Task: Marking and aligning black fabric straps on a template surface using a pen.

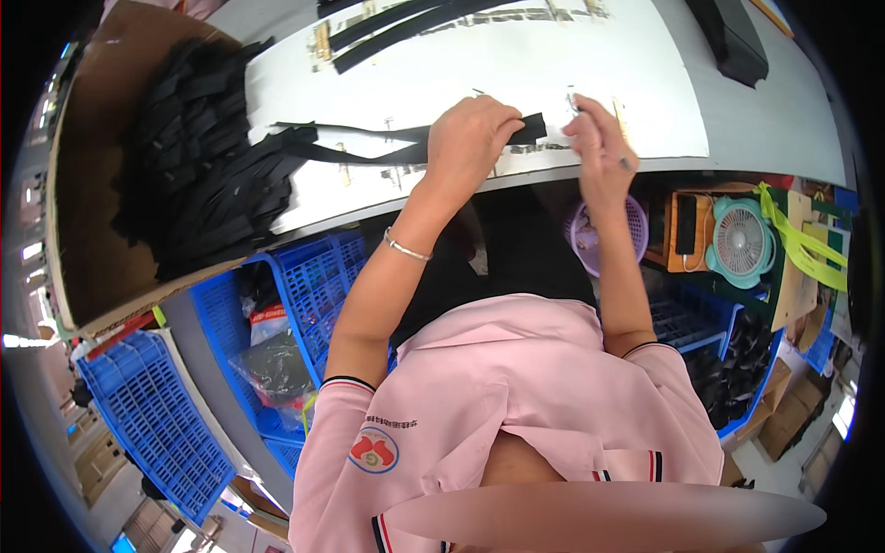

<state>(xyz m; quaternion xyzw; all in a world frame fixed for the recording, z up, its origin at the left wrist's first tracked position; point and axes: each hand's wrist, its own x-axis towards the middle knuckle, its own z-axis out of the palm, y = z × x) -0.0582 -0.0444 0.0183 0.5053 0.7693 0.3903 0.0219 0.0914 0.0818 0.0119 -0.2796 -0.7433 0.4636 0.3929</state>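
Black strap point(415, 152) lies along the near side of the white sheet point(516, 64) on the tabletop point(774, 124), its free end projecting to the right of the left hand point(467, 138). Fingers of the left hand are pinched on the strap close to that end. Fingers of the right hand point(605, 164) are bent and drawn near one another beside a small shiny thing point(571, 99), apart from the strap; whether they grip it cannot be determined. Two strands run leftward from the left hand to the heap of black straps point(203, 138) in the cardboard box point(90, 138); whether they are one doubled length or two pieces is not clear. Principal risk, in this inspector's judgement: a pull to the right could snag in the heap and drag further straps out, as the pieces lie tangled. Slack between the strands could also let the end skew or twist, the only visible hold being near one end. Lesser risk: with the strap so near the edge, a loosened pinch could let it slip toward the purple basket point(642, 235) below.
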